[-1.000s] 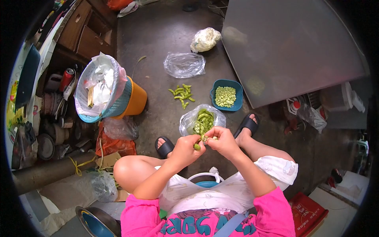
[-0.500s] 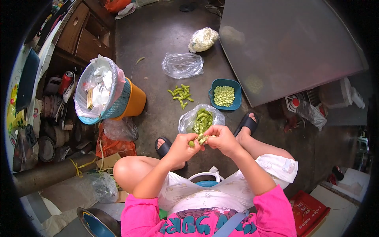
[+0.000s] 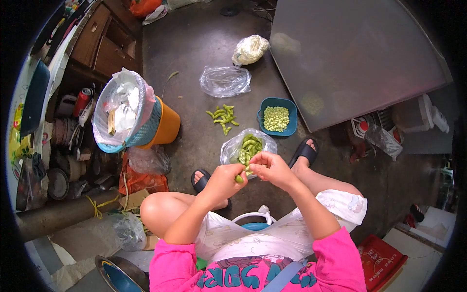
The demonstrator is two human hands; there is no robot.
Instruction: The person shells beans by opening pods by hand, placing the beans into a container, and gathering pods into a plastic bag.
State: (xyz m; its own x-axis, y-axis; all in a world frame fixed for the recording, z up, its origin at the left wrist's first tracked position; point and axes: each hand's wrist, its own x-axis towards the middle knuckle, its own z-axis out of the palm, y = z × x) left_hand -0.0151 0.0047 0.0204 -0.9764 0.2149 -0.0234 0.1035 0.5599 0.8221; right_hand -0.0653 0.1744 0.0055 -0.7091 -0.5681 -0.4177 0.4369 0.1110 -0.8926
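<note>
Fingers [image 3: 262, 159] near bag [image 3: 228, 154] of pods [image 3: 251, 144]

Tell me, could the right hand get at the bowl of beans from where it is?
Probably yes: the bowl sits ahead of the right hand, and nothing tall stands between them. Only the pod bag lies low near that path, and it looks easy to clear.

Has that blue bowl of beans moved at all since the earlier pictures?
No. Judged against the large grey panel beside it, the blue bowl sits in the same spot.
</note>
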